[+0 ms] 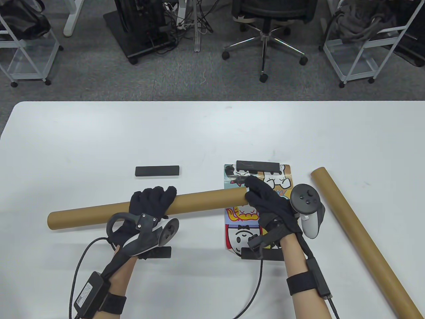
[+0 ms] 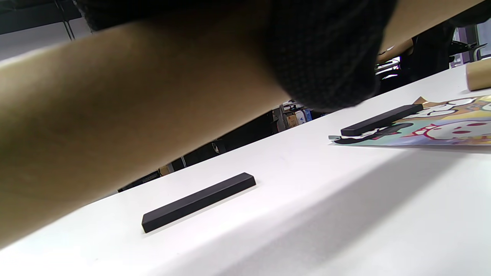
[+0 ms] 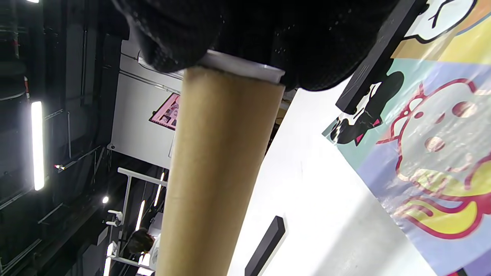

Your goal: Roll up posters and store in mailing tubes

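Note:
A long brown mailing tube (image 1: 199, 202) is held just above the table, running left to right. My left hand (image 1: 151, 204) grips it around the middle. My right hand (image 1: 262, 194) closes over its right end, where a white cap rim (image 3: 241, 69) shows under my fingers. Beneath that end lies a flat cartoon poster (image 1: 244, 222), held down by a black bar at its far edge (image 1: 257, 165) and another at its near edge (image 1: 269, 254). A second brown tube (image 1: 362, 239) lies diagonally on the table at the right.
A loose black bar (image 1: 157, 170) lies left of the poster, and another black bar (image 1: 159, 252) sits under my left wrist. Beyond the white table (image 1: 99, 139) are an office chair (image 1: 265, 26) and wire carts.

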